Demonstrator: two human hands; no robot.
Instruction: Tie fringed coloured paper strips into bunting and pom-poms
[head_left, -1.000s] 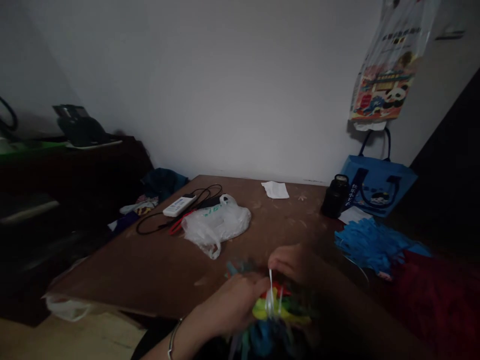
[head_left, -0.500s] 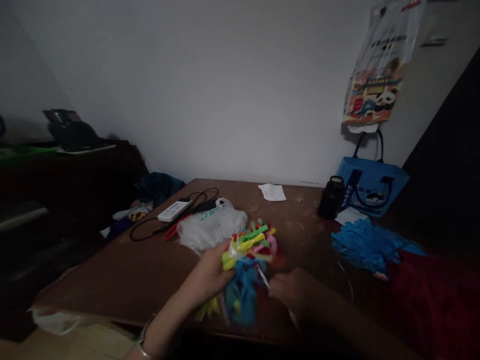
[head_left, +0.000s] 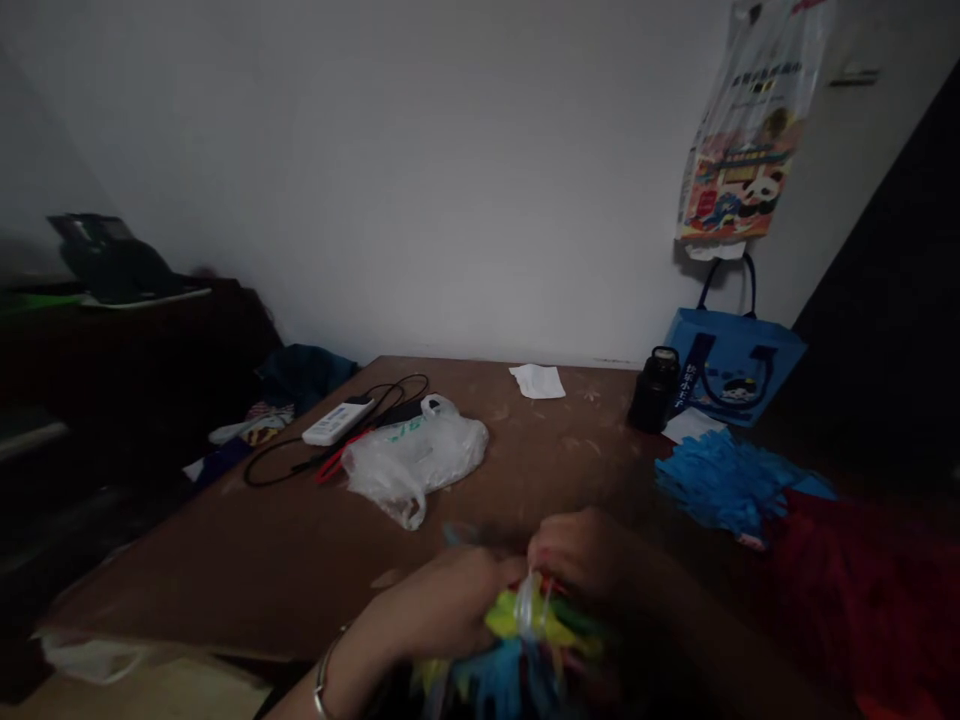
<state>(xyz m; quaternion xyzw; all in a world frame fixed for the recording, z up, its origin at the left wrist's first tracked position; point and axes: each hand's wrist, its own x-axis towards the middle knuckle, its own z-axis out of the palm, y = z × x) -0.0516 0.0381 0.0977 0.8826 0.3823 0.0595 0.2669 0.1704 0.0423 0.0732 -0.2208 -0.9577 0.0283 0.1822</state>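
A bundle of yellow, green, red and blue strips (head_left: 551,625) hangs at the table's front edge, bound around its middle with a whitish tie (head_left: 531,605). Wrapped round its left side is my left hand (head_left: 461,600), a bracelet on the wrist. My right hand (head_left: 574,548), fingers pinched, is at the top of the tie, close beside the left fingers. Dim light and blur hide the bundle's lower right part.
On the brown table (head_left: 300,560) lie a clear plastic bag (head_left: 420,460), a white power strip (head_left: 337,422) with black cable, and paper (head_left: 538,381). Rightward are a black bottle (head_left: 654,392), a blue bag (head_left: 739,365), blue strips (head_left: 731,480) and dark red material (head_left: 862,590).
The bundle has come down and nearer, turning so its tied part faces up. My right hand has moved up to the tie, beside my left hand. The view has shifted slightly.
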